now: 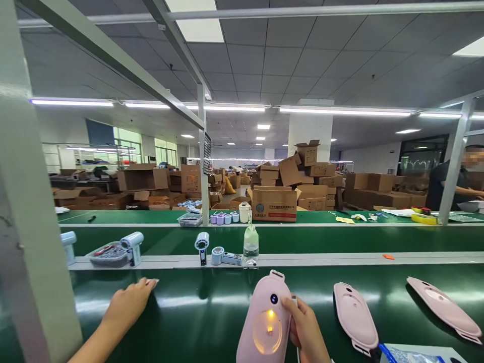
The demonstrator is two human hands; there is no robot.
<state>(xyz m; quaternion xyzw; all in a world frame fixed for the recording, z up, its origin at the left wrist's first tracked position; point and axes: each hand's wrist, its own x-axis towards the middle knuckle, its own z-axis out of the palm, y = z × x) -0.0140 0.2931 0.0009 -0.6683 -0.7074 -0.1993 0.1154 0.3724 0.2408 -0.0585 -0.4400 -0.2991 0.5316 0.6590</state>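
On green bench: pink warmer (264, 322), lit, gripped at its right edge by right hand (306, 330); likely light, smooth, rigid shell. Left hand (128, 302) flat, open, empty.

The left hand (130, 302) lies palm down with fingers stretched forward and its forearm angled in from the lower left, while the right hand (306, 330) rises from below, fingers curled and thumb pressed forward in a closed grip.
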